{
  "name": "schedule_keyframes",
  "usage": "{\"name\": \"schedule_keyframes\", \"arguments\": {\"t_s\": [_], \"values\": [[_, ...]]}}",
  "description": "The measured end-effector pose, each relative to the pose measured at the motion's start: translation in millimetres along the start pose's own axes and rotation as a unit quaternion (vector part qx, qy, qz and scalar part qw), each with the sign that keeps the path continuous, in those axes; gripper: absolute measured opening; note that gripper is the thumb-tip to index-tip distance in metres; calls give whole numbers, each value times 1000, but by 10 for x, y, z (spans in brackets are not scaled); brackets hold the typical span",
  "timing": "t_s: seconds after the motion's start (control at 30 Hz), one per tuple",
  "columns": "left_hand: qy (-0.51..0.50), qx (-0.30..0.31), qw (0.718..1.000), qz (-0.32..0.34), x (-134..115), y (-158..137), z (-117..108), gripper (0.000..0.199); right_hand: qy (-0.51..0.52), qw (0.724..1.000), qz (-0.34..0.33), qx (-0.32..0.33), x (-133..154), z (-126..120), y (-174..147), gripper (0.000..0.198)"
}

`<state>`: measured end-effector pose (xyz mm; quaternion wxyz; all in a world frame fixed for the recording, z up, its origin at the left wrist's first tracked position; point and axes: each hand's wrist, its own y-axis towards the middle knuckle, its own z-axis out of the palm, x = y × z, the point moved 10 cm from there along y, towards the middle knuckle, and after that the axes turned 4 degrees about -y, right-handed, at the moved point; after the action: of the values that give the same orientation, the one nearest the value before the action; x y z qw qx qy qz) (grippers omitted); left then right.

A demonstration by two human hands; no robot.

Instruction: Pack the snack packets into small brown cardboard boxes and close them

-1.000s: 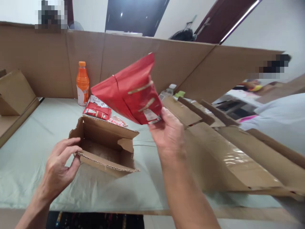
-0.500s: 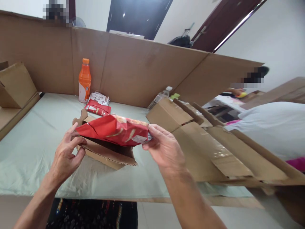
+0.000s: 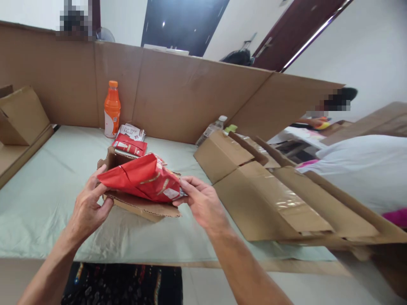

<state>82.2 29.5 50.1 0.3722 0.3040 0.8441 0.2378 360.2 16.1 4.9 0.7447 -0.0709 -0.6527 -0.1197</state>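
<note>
A red food packet point(image 3: 140, 176) lies slantwise over the open top of a small cardboard box point(image 3: 140, 208), partly down inside it. My right hand point(image 3: 199, 199) pinches the packet's right end between thumb and fingers. At the box's left corner, my left hand point(image 3: 92, 199) is closed on the cardboard edge, its upper fingers touching the packet's left tip. The box's inside is mostly hidden under the packet. Just behind stand another red packet point(image 3: 130, 146) and a white pouch point(image 3: 132, 132) printed "Super Meal", lying together on the green cloth.
An orange drink bottle point(image 3: 112, 110) stands by the tall cardboard wall point(image 3: 197, 93). Large open cartons point(image 3: 254, 203) fill the right side, with a clear plastic bottle point(image 3: 212, 130) behind them. Another carton point(image 3: 23, 114) is at far left. Other people are beyond the wall and at right.
My right hand has moved left and slightly down, lowering the red packet's right end toward the box opening. My left hand stays at the box's corner.
</note>
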Motion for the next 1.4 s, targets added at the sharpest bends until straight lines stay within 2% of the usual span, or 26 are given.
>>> {"name": "schedule_keyframes", "arguments": {"t_s": [0.13,0.27,0.37,0.43,0.53,0.7,0.8,1.13,1.27,1.33,1.4], "values": [[-11,-3,1000,5,-19,2,-4,28,-136,989,-63,-8,142,-125,-11,39],[-13,-6,1000,15,-34,-7,-8,17,-248,959,-129,-47,318,-232,-4,31],[-3,-3,1000,15,-34,-6,6,19,-321,937,-134,-16,303,-163,27,27],[11,-13,1000,19,-44,5,-9,20,-372,919,-131,-3,276,-125,44,25],[41,-28,998,32,-71,32,-30,20,-447,881,-157,-19,306,-108,49,24],[21,18,998,57,-118,69,73,21,-531,823,-200,-8,269,-18,57,25],[9,14,998,63,-130,79,79,20,-555,801,-224,-13,271,15,43,25],[21,29,996,87,-132,110,113,21,-546,779,-306,36,501,301,-153,25],[25,34,993,111,-191,152,89,18,-544,767,-340,20,514,338,-95,25],[20,30,992,118,-216,168,38,16,-527,772,-356,1,548,299,-57,25],[16,24,992,120,-229,174,-37,15,-487,788,-377,-18,610,225,-37,23]]}}
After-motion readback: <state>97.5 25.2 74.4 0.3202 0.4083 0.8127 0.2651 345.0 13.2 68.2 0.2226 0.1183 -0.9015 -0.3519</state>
